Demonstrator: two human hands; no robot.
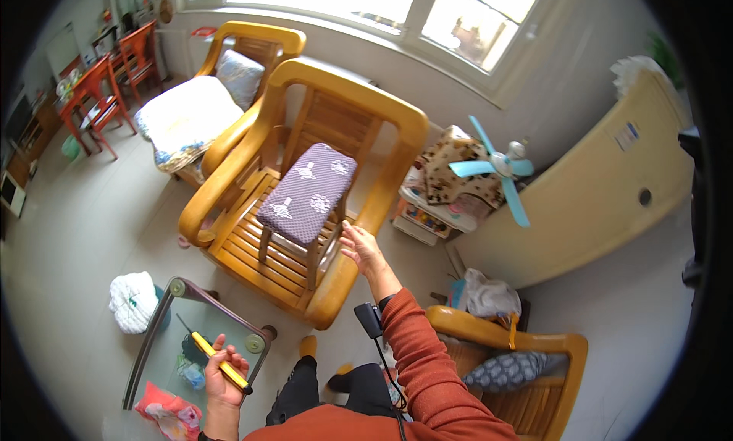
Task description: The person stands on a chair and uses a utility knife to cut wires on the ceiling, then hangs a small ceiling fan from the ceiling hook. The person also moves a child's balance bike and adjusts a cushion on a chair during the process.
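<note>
Nearest, left hand (pixel 224 374) clenched around yellow screwdriver (pixel 217 358), tip up-left, above glass table (pixel 153 342). Farther and right of it, right hand (pixel 360 247) released, fingers spread, just beside stool (pixel 307 193) standing on wooden armchair (pixel 305 204); touching or not, cannot tell. Step in hand, probably: steadying stool. Next move calls for gripping its near edge, then bringing tool across; tool well apart from stool now.
</note>
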